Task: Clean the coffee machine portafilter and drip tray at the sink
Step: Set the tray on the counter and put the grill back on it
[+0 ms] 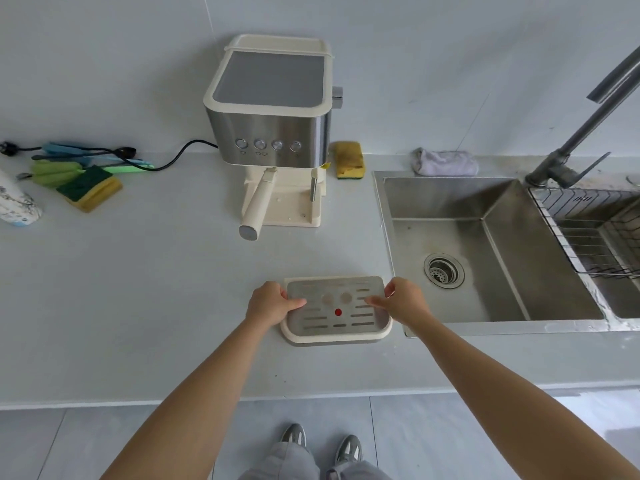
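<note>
far left: white bottle (15, 202) lay at the frame edge on the counter (156, 289); blue and green brushes (65, 162) just beside it; green-yellow sponge (90, 189) touching the brushes
cable: black power cord (173, 159) ran across the brushes to the coffee machine (270, 116)
coffee machine: stood upright against the back wall; drip tray slot in its base was vacant
portafilter (258, 202): locked under the machine; cream handle pointed toward the person
yellow sponge (349, 160): just right of the machine, by the wall
left hand (268, 303): gripped the left edge of the drip tray (332, 338); thumb lay over the metal grate (329, 320); fingers curled under the rim
drip tray: on the counter near its front edge, well apart from the machine, just left of the sink (485, 323); resting or slightly lifted, could not tell
right hand (403, 301): gripped the tray's right edge; same pinch, thumb on the grate
cloth (445, 162): bunched behind the sink
sink: dry-looking basin; faucet (588, 126) at the back right; wire rack (595, 230) over the right side
</note>
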{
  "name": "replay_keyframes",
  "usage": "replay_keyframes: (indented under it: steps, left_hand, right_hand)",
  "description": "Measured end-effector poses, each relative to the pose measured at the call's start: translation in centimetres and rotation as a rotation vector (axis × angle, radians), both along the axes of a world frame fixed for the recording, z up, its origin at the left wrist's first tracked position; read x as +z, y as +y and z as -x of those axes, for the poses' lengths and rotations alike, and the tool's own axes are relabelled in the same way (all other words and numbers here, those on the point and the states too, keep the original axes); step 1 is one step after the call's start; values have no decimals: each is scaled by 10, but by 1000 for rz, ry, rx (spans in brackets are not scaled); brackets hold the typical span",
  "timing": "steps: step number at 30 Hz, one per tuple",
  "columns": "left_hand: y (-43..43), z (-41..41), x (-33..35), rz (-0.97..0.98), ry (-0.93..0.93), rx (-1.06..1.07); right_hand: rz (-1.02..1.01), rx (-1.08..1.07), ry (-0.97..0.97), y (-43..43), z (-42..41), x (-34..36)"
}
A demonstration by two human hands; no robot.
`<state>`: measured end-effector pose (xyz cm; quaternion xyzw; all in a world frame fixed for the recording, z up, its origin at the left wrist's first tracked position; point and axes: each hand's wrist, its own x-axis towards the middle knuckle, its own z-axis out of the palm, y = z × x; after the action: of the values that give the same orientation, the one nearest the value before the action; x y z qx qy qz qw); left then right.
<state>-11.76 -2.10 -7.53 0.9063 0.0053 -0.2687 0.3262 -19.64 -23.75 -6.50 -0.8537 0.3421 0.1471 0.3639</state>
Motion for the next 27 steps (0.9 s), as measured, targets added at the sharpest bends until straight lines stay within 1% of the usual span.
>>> replay_keyframes:
  steps: [3, 8, 16, 24, 27]
  left_hand:
    - [-3, -2, -2, -38, -19, -16]
    - [-7, -6, -3, -120, -84, -120]
    - [-5, -11, -6, -165, -126, -196]
    - [-4, -8, -10, -131, -167, -173]
    - [-2, -5, -13, -105, -213, -147]
  right_hand:
    - [71, 61, 46, 0, -1, -1]
    - [166, 168, 106, -1, -4, 1]
    - [223, 308, 152, -3, -7, 2]
    - [239, 299, 141, -2, -6, -2]
    - [241, 285, 148, -2, -2, -1]
